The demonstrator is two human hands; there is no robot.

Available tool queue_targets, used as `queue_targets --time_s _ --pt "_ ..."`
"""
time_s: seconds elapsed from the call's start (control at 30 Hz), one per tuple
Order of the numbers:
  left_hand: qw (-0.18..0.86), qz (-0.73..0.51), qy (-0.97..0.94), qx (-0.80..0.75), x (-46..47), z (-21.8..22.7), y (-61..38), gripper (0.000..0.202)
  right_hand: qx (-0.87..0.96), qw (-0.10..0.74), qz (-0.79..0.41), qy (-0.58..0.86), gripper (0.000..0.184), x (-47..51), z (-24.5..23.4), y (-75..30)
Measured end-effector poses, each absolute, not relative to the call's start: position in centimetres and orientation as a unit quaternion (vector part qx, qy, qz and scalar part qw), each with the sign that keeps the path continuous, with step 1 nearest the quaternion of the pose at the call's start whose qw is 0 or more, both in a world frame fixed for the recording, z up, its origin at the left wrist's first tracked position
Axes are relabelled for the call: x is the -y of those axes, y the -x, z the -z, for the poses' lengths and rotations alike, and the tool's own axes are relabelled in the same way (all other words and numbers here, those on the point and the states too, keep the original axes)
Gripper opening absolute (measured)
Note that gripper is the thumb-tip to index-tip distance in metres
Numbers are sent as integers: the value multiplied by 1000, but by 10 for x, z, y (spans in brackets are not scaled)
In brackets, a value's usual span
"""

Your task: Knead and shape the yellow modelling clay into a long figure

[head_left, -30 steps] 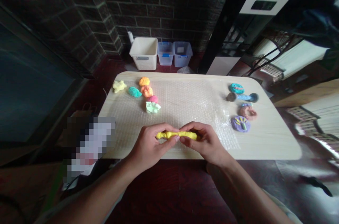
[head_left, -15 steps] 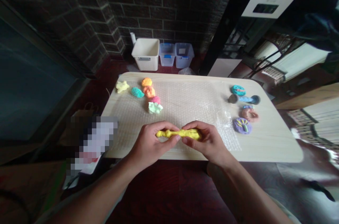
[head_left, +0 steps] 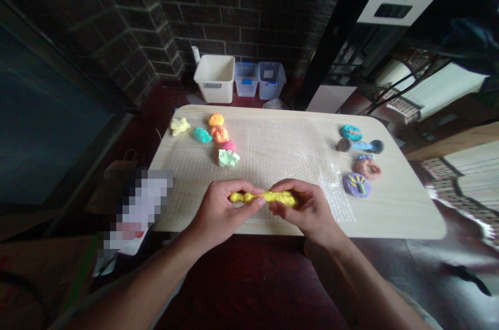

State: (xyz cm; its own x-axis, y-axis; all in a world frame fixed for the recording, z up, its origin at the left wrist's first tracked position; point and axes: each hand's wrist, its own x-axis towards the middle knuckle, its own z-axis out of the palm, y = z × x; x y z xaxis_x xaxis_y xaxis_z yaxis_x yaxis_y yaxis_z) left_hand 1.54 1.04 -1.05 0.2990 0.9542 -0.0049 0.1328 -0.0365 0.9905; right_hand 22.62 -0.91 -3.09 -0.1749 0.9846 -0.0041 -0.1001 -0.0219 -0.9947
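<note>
1. From where I stand, taking the yellow clay roll [head_left: 277, 196] as the middle of the dial and the far side as twelve, the roll lies roughly from nine to three, between the two hands.
2. The left hand [head_left: 221, 213] pinches the roll near its middle with thumb and forefinger; the lumpy nine o'clock end shows in the opening behind those fingertips.
3. The right hand [head_left: 310, 210] holds the other half, forefinger along its twelve o'clock edge, thumb along its six o'clock edge; the thicker end runs in toward the palm. The curled fingers there are in shadow, so I can't tell how firmly they press.
4. Below spreads bubble wrap [head_left: 268, 156] on a pale wooden table [head_left: 405, 210].
5. Between ten and eleven sit a pale green clay piece [head_left: 228, 158], a teal clay lump [head_left: 201, 135] and a pale yellow star [head_left: 180, 127]; an orange-yellow lump [head_left: 216, 119] is near eleven.
6. Close to three lies a purple disc [head_left: 356, 185] with yellow strips; near two, a dumbbell-shaped piece [head_left: 360, 146] with grey ends.
7. Beyond the table, a white bin [head_left: 216, 88] stands on the floor at eleven.
</note>
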Motion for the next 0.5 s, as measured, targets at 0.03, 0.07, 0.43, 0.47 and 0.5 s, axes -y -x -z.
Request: queue_targets --time_s 0.03,0.07,0.43,0.47,0.5 --pt "530 -386 -610 -446 -10 10 -16 14 511 476 -571 433 18 9 31 -226" --pt "527 -383 -615 -445 -10 10 -16 14 508 476 -571 435 18 9 31 -225" --pt "509 -377 -632 -446 -9 11 -16 9 519 469 -549 458 14 11 33 -226" --pt "509 -375 -633 -446 -9 11 -16 10 521 467 -547 459 14 11 33 -226" --pt "510 -373 -634 -446 -9 10 -16 10 523 466 -546 460 14 12 32 -226"
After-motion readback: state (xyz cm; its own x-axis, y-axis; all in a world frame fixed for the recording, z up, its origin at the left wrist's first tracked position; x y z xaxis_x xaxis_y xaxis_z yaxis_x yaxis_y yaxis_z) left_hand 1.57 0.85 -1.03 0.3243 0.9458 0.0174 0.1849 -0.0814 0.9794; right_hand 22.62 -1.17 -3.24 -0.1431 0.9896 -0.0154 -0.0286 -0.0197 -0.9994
